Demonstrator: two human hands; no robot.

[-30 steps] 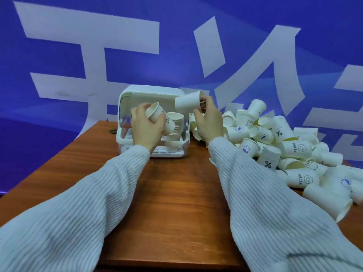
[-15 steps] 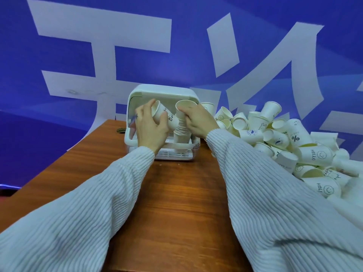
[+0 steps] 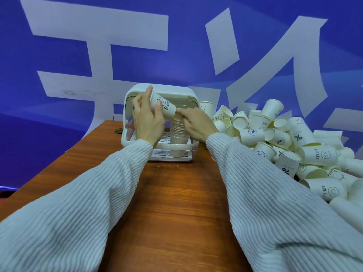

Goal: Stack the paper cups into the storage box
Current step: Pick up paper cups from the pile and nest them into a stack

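A blue wall [image 3: 59,134] with white lettering backs the wooden bench [image 3: 172,203]. A heap of paper cups [image 3: 284,142] covers its right side. The white storage box [image 3: 184,148] holds a stack of cups [image 3: 178,134]. The right hand [image 3: 196,124] rests relaxed fingers on the stack; the left hand [image 3: 147,122] has its fingers curled round a tilted cup [image 3: 163,107].

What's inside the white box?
A tall stack of paper cups stands inside the storage box, on its slatted floor. Both hands cover the stack's top, and the box's back corners are hidden.
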